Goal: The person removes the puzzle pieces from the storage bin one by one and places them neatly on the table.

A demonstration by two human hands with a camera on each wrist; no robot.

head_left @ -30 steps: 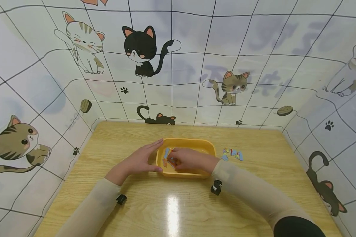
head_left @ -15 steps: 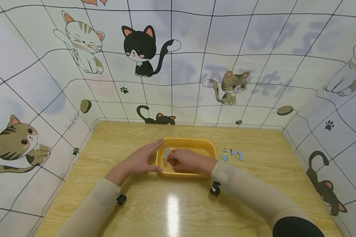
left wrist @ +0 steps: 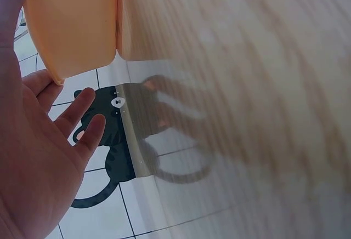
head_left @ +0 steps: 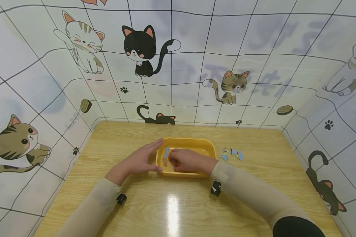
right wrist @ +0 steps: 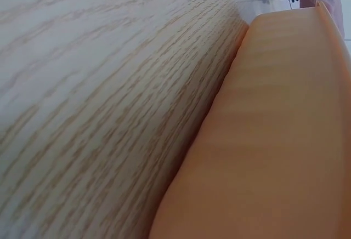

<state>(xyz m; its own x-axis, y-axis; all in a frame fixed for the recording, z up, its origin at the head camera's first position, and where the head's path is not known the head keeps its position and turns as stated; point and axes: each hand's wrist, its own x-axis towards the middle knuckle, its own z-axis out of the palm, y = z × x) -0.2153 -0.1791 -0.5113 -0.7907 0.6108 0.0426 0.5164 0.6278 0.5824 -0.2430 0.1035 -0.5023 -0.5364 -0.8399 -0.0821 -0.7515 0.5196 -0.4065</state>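
Note:
A shallow yellow-orange tray [head_left: 202,146] stands on the wooden table. My left hand [head_left: 140,160] spans its left end, thumb at the near corner and fingertips at the far one. In the left wrist view those fingers [left wrist: 49,88] reach the tray's rim while the others extend loosely past it. My right hand [head_left: 191,161] is inside the tray with its fingers curled down among small printed jigsaw pieces. A blue piece [head_left: 166,152] and an orange piece [head_left: 164,162] lie left of those fingers. I cannot tell whether the right fingertips pinch a piece, since the hand covers them.
Several more jigsaw pieces [head_left: 239,155] lie grouped on the table right of the tray. The table [head_left: 148,207] ends at the back against a cat-printed wall covering [head_left: 190,92], which also encloses both sides. In the right wrist view the tray's near wall [right wrist: 263,140] fills the right side.
My right fingers have shifted slightly among the pieces and curl a little tighter, covering more of the pieces beneath them. My left hand and the tray have kept their places.

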